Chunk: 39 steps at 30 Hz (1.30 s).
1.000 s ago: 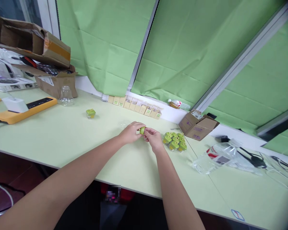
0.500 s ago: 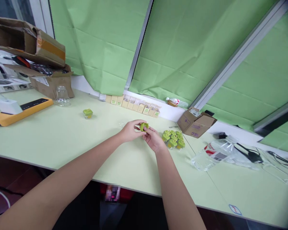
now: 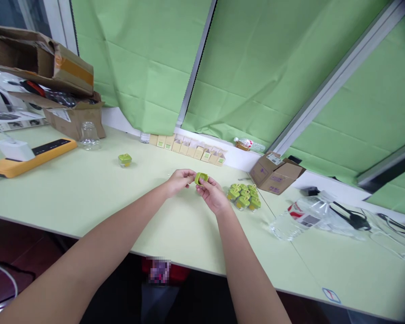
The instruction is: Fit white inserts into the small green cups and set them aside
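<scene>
My right hand (image 3: 212,194) grips a small green plastic lid (image 3: 201,177), its hollow side facing me and the thumb pressed into it. Close against the lid's left edge is my left hand (image 3: 180,182), fingers drawn together in a pinch; whatever they hold, if anything, is too small to make out. To the right of my hands stands a cluster of small clear containers with green lids (image 3: 243,196), a yellow bit showing in some. One more green-lidded container (image 3: 124,159) sits alone on the left of the table (image 3: 148,216).
A row of small beige boxes (image 3: 190,148) lines the back edge. An open carton (image 3: 275,172) and a large clear bottle (image 3: 300,217) are on the right, with cables beyond. Leftward are a glass jar (image 3: 89,137), an orange power strip (image 3: 42,155) and stacked cartons (image 3: 70,74).
My left hand has drawn slightly left off the lid's side and its fingers have closed into a pinch. The lid has turned a little in my right hand.
</scene>
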### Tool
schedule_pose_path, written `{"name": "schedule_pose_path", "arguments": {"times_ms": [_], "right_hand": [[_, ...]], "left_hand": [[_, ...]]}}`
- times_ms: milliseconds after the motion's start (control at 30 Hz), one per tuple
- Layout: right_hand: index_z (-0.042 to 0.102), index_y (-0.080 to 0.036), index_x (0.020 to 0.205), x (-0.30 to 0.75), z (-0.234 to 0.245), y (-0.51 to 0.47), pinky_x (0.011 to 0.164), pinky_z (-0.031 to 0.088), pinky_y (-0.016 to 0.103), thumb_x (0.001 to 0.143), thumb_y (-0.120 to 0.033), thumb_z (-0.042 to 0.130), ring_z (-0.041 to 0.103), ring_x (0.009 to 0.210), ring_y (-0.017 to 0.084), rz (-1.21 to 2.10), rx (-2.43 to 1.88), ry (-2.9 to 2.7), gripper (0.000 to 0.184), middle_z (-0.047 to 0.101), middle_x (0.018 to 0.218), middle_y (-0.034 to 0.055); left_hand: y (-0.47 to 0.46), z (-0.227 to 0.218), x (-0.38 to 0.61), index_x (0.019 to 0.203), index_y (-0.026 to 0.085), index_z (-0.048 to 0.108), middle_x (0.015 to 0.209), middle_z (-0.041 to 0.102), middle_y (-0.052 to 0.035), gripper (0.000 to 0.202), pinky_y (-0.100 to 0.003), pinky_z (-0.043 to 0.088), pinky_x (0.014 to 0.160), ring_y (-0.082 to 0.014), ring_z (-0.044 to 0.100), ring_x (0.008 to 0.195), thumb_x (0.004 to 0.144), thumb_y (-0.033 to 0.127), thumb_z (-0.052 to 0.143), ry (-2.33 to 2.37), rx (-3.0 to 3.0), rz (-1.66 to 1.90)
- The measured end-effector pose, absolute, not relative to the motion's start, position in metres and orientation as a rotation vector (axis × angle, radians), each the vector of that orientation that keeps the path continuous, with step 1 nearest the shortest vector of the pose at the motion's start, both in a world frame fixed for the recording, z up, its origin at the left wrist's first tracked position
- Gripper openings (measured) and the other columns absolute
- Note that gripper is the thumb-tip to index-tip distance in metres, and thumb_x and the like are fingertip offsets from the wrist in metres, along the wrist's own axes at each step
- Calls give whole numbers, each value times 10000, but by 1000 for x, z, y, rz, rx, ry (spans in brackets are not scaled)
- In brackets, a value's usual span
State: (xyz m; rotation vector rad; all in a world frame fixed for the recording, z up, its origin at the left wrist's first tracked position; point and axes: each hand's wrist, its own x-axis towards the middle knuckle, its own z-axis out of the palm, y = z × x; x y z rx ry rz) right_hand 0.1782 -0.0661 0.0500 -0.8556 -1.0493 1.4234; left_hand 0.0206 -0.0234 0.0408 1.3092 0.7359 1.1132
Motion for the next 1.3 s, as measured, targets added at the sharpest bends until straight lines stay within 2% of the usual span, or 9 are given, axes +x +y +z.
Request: {"name": "schedule_pose_path", "arguments": {"times_ms": [167, 367, 533, 600, 733, 833, 1033, 1167, 1300], "right_hand": [[649, -200, 845, 174, 54, -70, 621, 525, 198, 640, -331, 846, 616, 657, 88, 1363, -859, -1062, 313, 677, 839, -3], [558, -226, 881, 170, 54, -72, 656, 533, 244, 665, -380, 823, 612, 645, 100, 1304, -850, -1109, 376, 661, 796, -15], [488, -249, 902, 170, 55, -71, 473, 444, 237, 696, -467, 754, 488, 459, 93, 1115, -1075, -1188, 401, 583, 645, -59], [501, -249, 933, 173, 56, -70, 439, 394, 225, 687, -451, 733, 491, 488, 104, 1035, -1152, -1225, 394, 591, 690, -43], [614, -217, 940, 185, 53, -67, 518, 422, 249, 688, -354, 603, 550, 654, 143, 923, -1285, -1361, 287, 629, 858, 22], [668, -209, 923, 195, 48, -63, 613, 441, 288, 673, -320, 554, 554, 663, 159, 731, -1482, -1471, 296, 653, 833, 27], [696, -240, 846, 210, 48, -57, 799, 435, 330, 742, -305, 456, 606, 859, 213, 480, -1623, -1416, 270, 697, 928, 30], [714, -252, 852, 214, 47, -59, 771, 440, 332, 711, -363, 597, 607, 815, 214, 476, -1690, -1429, 214, 702, 918, 32], [727, -241, 768, 206, 43, -64, 687, 445, 305, 596, -324, 762, 605, 714, 188, 718, -1601, -1659, 193, 707, 790, 25]], "left_hand": [[-28, 43, 19, 878, 179, 701, 842, 627, -32, 309, -255, 423, 635, -116, 529, 712, 670, 400, 761, 692, 1238, 1024], [-37, 43, 21, 1017, 208, 719, 1065, 648, -89, 364, -267, 435, 707, -165, 583, 888, 741, 446, 711, 567, 1077, 896], [-36, 45, 23, 988, 192, 736, 1071, 659, -100, 344, -254, 429, 698, -177, 588, 926, 743, 432, 715, 554, 1076, 939], [-33, 44, 22, 962, 183, 740, 1064, 668, -95, 326, -256, 436, 719, -180, 596, 943, 725, 407, 735, 562, 1080, 1015], [-18, 41, 13, 901, 158, 734, 1069, 681, -96, 302, -294, 468, 797, -184, 620, 948, 668, 345, 779, 629, 950, 1240], [-7, 37, 5, 843, 140, 720, 1037, 693, -101, 274, -330, 483, 844, -185, 638, 920, 636, 303, 798, 732, 837, 1356], [-2, 35, 0, 846, 133, 710, 991, 698, -104, 279, -337, 504, 815, -176, 647, 870, 644, 305, 795, 803, 812, 1371], [-6, 37, 2, 857, 137, 715, 1007, 699, -105, 315, -331, 504, 800, -181, 646, 883, 637, 346, 801, 803, 852, 1348], [-9, 38, 3, 876, 140, 721, 1015, 696, -106, 358, -321, 501, 790, -180, 637, 890, 641, 399, 799, 797, 906, 1327]]}}
